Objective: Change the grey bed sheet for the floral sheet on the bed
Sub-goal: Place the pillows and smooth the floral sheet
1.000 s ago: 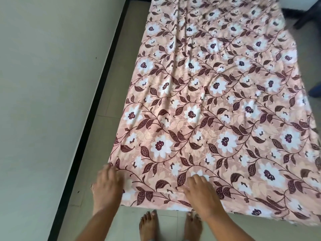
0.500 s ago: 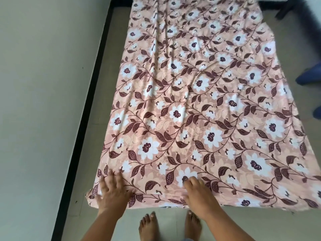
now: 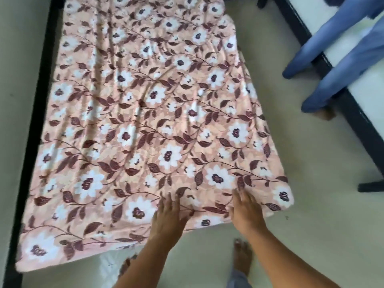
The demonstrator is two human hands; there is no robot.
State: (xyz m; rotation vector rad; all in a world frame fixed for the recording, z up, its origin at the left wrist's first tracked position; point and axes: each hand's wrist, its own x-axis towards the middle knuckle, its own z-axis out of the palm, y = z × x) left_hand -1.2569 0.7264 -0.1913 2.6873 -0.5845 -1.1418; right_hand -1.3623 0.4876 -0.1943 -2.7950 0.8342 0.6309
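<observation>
Pale floor tiles fill the room, with a light wall at 9 o'clock and a black skirting strip running along its foot. The floral sheet, peach with white flowers and maroon leaves, is spread over the low bed from 12 o'clock down to 6 o'clock. It shows soft wrinkles, and its near edge slants from 7 o'clock up towards 4 o'clock.

The left hand lies palm down on the sheet near that edge, at about 6 o'clock. Its fingers are straight and slightly spread, pressing the cloth flat and gripping nothing. The right hand rests just towards 3 o'clock from it, close to the sheet's near right corner. It is also flat, with its fingers extended on the fabric. The 2 hands are near each other but apart.

Below them, 1 bare foot stands on the tiles at 5 o'clock, and the other is mostly hidden behind the left forearm.

At 2 o'clock, 2 legs in blue trousers belong to another person standing by a black frame, well apart from the bed.
</observation>
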